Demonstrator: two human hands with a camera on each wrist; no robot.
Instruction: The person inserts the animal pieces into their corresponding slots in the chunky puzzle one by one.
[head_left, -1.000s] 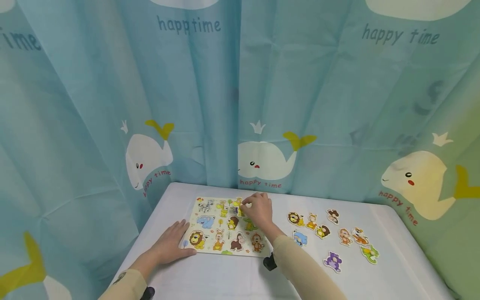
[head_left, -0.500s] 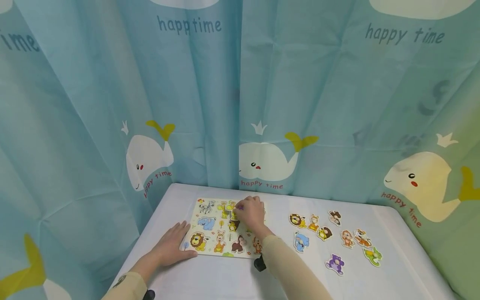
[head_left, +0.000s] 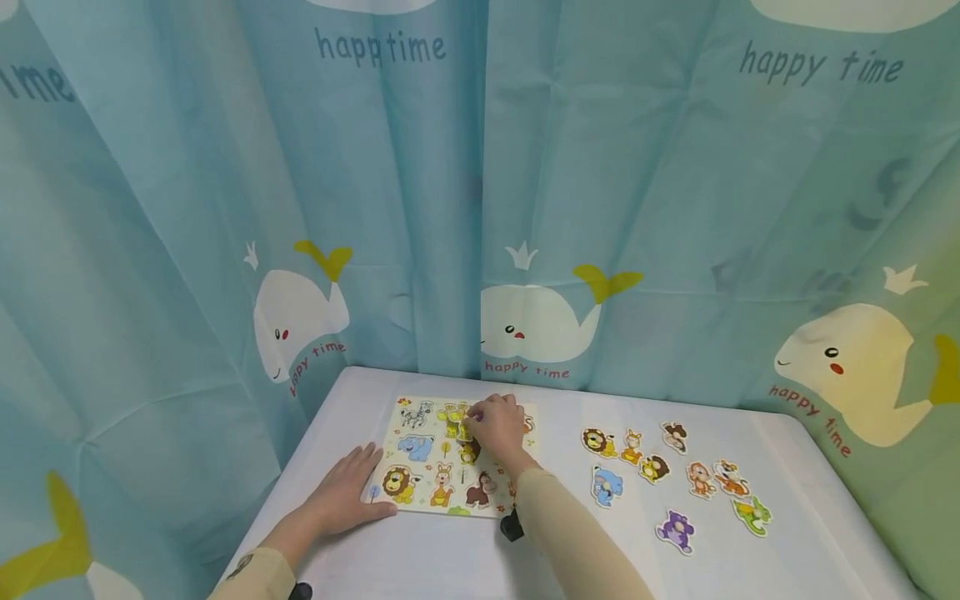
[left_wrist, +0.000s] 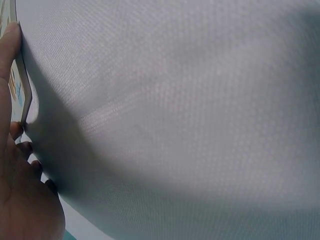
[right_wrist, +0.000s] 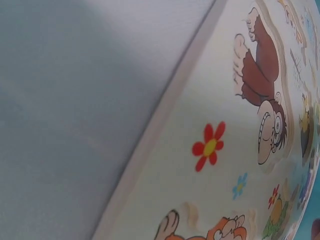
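Note:
An animal puzzle board with printed shallow recesses lies on the white table. My right hand is over its upper middle, pinching a yellow giraffe puzzle piece between thumb and fingers. The piece is beside and partly over the printed giraffe; whether it touches the board cannot be told. My left hand rests at the board's lower-left corner, fingers along the left side and thumb at the front edge. The left wrist view shows that hand against the board's edge. In the right wrist view, a printed gorilla is visible, the pinching fingers not.
Loose puzzle pieces lie right of the board: a lion, kangaroo, hedgehog, elephant, purple bear, crocodile, monkey and others. A blue whale-print curtain hangs behind the table.
My right hand has moved left across the board with the giraffe piece, from right of the printed giraffe to beside and over it. My left hand stays at the corner.

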